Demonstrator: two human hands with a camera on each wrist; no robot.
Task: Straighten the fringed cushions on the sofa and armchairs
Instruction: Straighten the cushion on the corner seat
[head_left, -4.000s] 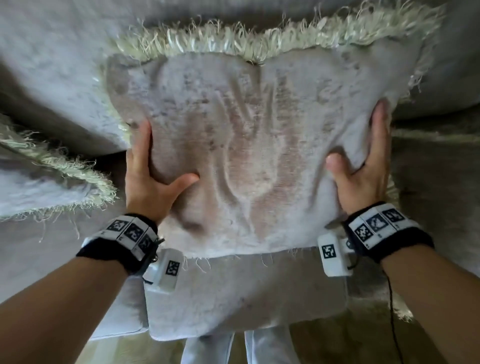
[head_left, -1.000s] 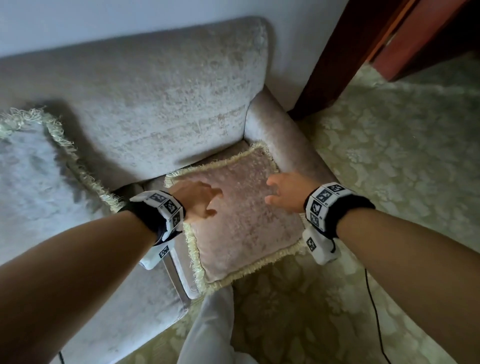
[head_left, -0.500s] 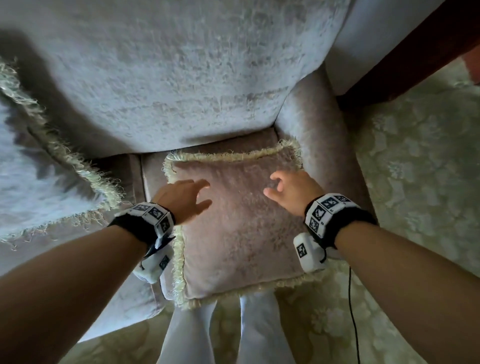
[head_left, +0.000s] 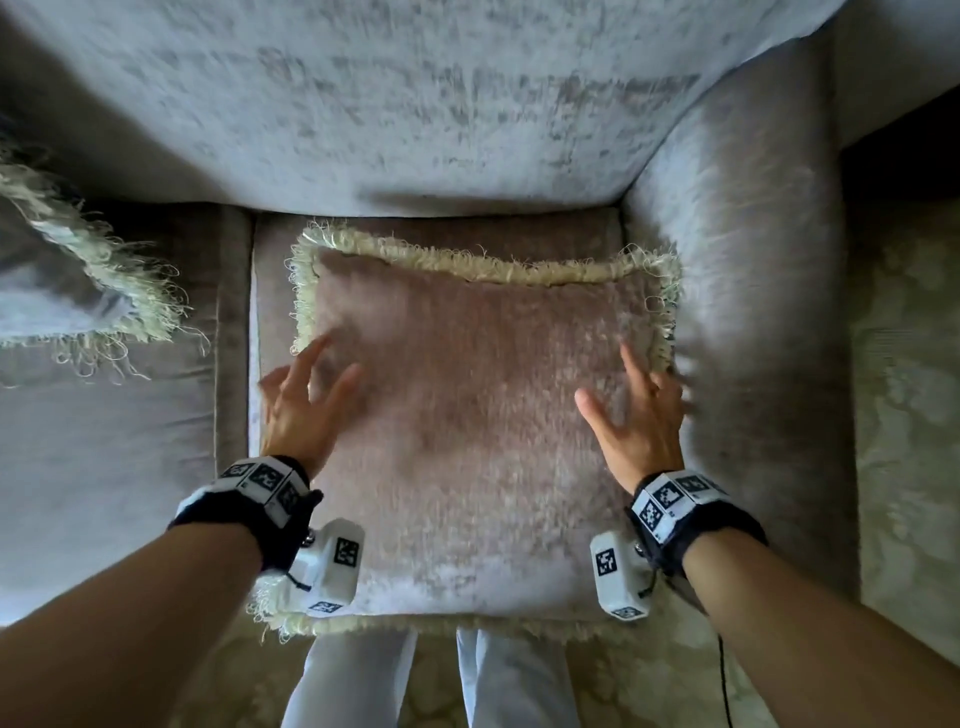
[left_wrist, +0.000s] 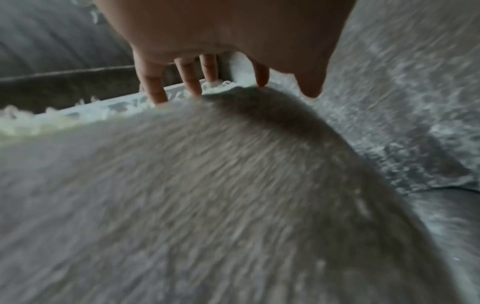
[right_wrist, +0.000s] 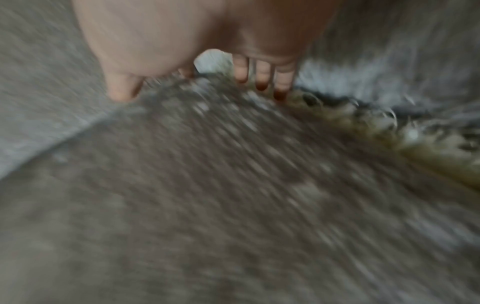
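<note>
A pinkish-grey cushion (head_left: 467, 426) with a cream fringe lies flat on the seat at the sofa's right end, against the armrest. My left hand (head_left: 304, 400) hovers over its left edge with fingers spread. Near the cushion's right edge is my right hand (head_left: 639, 410), also spread and holding nothing. In the left wrist view the left fingers (left_wrist: 189, 76) point down at the fringe over the cushion (left_wrist: 207, 195). The right wrist view is blurred; the right fingers (right_wrist: 262, 76) reach the fringed edge of the cushion (right_wrist: 233, 205). Whether either hand touches the fabric is unclear.
A second fringed cushion (head_left: 67, 280) leans at the left on the sofa seat. The sofa backrest (head_left: 415, 104) rises behind and the armrest (head_left: 743, 312) walls the right side. A patterned carpet (head_left: 909, 415) lies to the right. My legs in pale trousers (head_left: 431, 680) stand against the seat's front.
Four seconds ago both hands held a cushion upright against the backrest. Since then I have turned to this flat cushion, and both hands have spread apart toward its left and right edges.
</note>
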